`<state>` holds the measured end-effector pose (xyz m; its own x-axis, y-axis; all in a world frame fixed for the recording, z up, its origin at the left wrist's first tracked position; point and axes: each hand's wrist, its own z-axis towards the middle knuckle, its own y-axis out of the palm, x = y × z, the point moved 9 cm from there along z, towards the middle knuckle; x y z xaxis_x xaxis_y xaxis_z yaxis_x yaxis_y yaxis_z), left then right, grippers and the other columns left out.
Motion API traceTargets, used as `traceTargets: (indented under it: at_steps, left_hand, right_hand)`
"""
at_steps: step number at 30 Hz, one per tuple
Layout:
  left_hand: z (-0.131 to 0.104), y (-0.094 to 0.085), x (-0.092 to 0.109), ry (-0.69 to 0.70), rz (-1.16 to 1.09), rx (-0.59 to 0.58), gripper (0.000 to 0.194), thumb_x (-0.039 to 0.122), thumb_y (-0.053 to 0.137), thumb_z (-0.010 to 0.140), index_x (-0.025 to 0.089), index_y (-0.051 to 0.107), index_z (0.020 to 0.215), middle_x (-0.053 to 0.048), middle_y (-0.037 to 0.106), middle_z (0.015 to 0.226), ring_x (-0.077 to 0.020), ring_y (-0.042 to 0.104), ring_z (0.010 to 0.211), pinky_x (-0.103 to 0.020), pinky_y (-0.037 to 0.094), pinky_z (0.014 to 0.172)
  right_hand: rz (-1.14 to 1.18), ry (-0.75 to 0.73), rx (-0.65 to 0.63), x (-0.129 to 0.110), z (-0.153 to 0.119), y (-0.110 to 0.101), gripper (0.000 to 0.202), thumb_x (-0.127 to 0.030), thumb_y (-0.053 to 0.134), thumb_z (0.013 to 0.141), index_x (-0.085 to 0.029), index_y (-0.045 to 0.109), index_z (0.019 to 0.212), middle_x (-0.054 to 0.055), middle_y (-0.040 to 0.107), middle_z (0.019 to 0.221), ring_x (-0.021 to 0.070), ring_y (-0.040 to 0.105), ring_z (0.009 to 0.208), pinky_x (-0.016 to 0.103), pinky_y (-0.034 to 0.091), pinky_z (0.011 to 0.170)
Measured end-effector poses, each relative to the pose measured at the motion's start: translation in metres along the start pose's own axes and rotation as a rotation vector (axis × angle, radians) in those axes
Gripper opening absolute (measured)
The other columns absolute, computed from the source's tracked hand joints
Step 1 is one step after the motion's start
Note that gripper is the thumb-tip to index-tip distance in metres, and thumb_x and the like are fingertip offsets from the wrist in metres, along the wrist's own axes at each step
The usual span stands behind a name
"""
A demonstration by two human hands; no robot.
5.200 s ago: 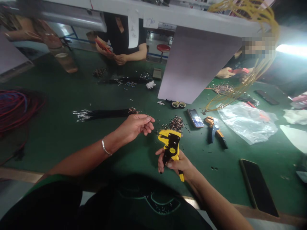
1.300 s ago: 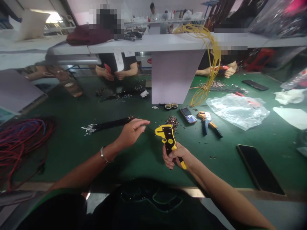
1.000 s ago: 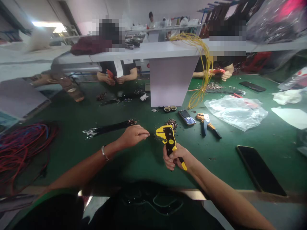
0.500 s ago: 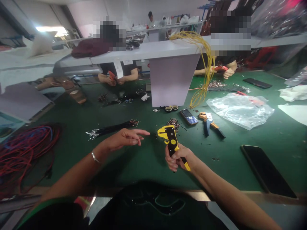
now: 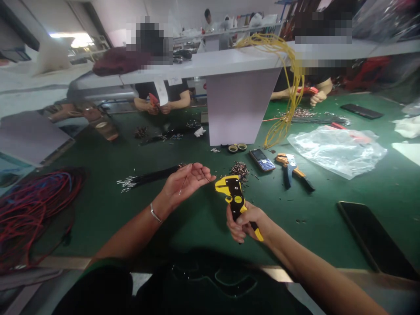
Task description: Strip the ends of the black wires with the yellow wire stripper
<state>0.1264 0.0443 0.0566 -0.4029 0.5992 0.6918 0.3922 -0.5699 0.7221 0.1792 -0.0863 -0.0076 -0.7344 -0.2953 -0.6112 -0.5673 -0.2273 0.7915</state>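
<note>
My left hand point(image 5: 183, 183) is turned palm up, its fingers slightly curled round a thin dark wire point(image 5: 205, 176). One wire end lies over the palm; the other points toward the jaws of a yellow and black wire stripper point(image 5: 236, 192). My right hand point(image 5: 244, 222) is wrapped round the stripper's handles, holding it upright above the table. Behind my left hand lies a bundle of black wires point(image 5: 152, 176) with silvery ends. A heap of small copper-coloured bits point(image 5: 240, 169) sits just beyond the stripper's head.
Right of the heap lie a keypad phone point(image 5: 262, 160), a second stripper point(image 5: 290, 168), a clear plastic bag point(image 5: 337, 151) and a smartphone point(image 5: 374, 236). Red and blue cables point(image 5: 36, 210) coil at left. Two co-workers' hands point(image 5: 159, 107) point(image 5: 317, 97) hold red tools across the table point(image 5: 183, 232).
My left hand has rolled palm up and moved right, bringing the wire close to the stripper's jaws. My right hand keeps its grip on the stripper. The view has shifted slightly.
</note>
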Motion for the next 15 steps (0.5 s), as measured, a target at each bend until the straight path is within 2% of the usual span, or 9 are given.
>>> traceTargets:
  at_steps: [4,7,12,15]
  left_hand:
    - [0.006,-0.014,-0.002,0.01,-0.01,0.124,0.02,0.022,0.059,0.086,0.007,0.071,0.09,-0.01,0.067,0.079,-0.0144,0.062,0.07,-0.039,0.05,0.088]
    - [0.01,-0.025,-0.01,-0.006,-0.02,0.191,0.02,0.02,0.057,0.087,0.006,0.071,0.09,-0.008,0.064,0.074,-0.0096,0.055,0.059,-0.031,0.051,0.076]
    - [0.013,-0.04,-0.023,-0.071,0.004,0.209,0.016,0.019,0.06,0.086,0.006,0.07,0.089,-0.002,0.056,0.066,-0.0057,0.046,0.051,-0.023,0.048,0.063]
    - [0.014,-0.047,-0.025,-0.103,0.071,0.215,0.017,0.02,0.059,0.087,0.007,0.069,0.084,-0.001,0.051,0.062,-0.0064,0.046,0.051,-0.024,0.048,0.061]
  right_hand:
    - [0.013,0.006,0.014,0.002,0.001,-0.003,0.013,-0.01,0.054,0.06,-0.011,0.06,0.072,-0.001,0.054,0.052,0.0104,0.046,0.039,0.026,0.043,0.04]
    - [0.02,0.02,0.019,0.005,0.001,-0.005,0.015,-0.009,0.054,0.06,-0.011,0.061,0.073,-0.001,0.054,0.052,0.0106,0.047,0.039,0.026,0.043,0.04]
    - [0.029,0.034,0.062,0.01,0.002,-0.01,0.016,-0.009,0.053,0.059,-0.01,0.062,0.073,-0.001,0.054,0.052,0.0105,0.047,0.039,0.026,0.044,0.04]
    - [0.029,0.06,0.088,0.014,0.003,-0.014,0.018,-0.008,0.053,0.058,-0.011,0.062,0.073,-0.001,0.054,0.051,0.0107,0.047,0.039,0.026,0.044,0.039]
